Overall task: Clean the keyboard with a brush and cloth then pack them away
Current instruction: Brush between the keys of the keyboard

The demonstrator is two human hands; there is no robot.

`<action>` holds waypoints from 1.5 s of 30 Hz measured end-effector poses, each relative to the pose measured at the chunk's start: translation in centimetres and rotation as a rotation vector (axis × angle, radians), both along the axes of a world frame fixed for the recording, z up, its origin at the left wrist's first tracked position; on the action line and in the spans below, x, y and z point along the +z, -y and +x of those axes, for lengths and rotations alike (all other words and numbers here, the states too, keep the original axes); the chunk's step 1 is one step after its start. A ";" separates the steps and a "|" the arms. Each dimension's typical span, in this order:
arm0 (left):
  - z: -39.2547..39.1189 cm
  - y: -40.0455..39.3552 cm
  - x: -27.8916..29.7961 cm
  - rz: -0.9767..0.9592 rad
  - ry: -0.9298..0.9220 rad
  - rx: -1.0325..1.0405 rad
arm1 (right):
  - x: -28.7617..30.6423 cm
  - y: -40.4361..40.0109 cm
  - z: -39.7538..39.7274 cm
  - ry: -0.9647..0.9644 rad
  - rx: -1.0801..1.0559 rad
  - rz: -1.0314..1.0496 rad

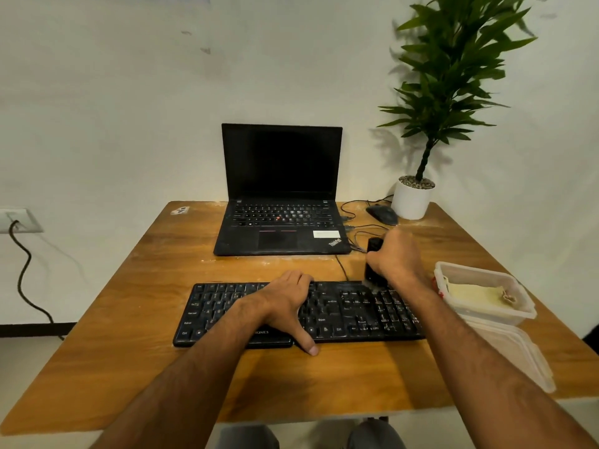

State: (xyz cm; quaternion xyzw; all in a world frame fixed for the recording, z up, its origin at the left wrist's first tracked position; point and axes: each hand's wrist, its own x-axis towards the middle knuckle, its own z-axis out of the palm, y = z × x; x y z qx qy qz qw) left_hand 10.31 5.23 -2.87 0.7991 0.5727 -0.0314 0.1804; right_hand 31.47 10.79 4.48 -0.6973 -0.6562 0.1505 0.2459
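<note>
A black keyboard (350,314) lies across the front middle of the wooden table (155,270). My left hand (288,303) rests flat on its middle keys, fingers spread, thumb over the front edge. My right hand (397,259) is closed around a black brush (374,246) at the keyboard's far right corner; its lower end touches the keys there. A yellowish cloth (473,293) lies inside a clear plastic box (486,314) to the right of the keyboard.
An open black laptop (282,189) stands behind the keyboard. A mouse (382,213) with cables and a potted plant (413,196) sit at the back right. The box's clear lid (518,354) lies near the right front edge.
</note>
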 end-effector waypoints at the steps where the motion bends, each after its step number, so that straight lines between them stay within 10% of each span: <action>1: 0.1 0.0 0.1 0.003 0.000 0.000 | 0.3 0.1 -0.2 -0.014 0.013 0.047; 6: 0.0 -0.1 0.0 0.013 -0.010 -0.005 | -0.9 1.7 -3.8 -0.213 0.144 -0.020; 45: -0.1 -0.2 -0.6 0.050 0.016 -0.020 | -2.8 3.3 2.1 -0.002 0.107 0.077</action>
